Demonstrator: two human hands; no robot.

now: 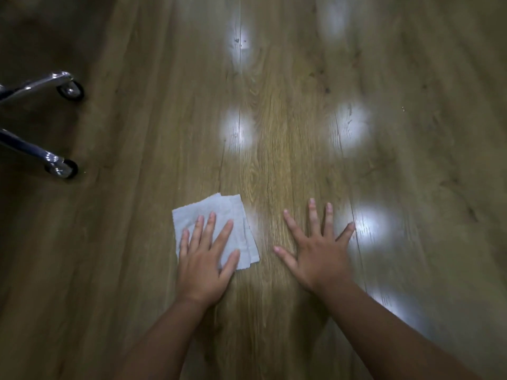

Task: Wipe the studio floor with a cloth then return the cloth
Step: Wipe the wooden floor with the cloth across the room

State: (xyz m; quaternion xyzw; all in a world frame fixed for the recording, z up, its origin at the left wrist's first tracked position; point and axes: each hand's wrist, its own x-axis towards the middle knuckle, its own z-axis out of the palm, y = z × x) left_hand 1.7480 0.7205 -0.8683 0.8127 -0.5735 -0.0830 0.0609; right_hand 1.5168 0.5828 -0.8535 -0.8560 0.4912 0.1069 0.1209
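cloth (pixel 216 220) sits flat right under the left hand (pixel 204 266), fingers straight and pressing it down, while the right hand (pixel 319 252) is splayed on bare floor (pixel 288 119) just beside

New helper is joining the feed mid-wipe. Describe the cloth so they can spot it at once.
Start from the wood floor that fills the view, then drop to the two hands spread flat near the bottom. The cloth lies under the left hand, while the right hand rests on bare boards. It is the only pale, folded square here, matte unlike the round light glares.
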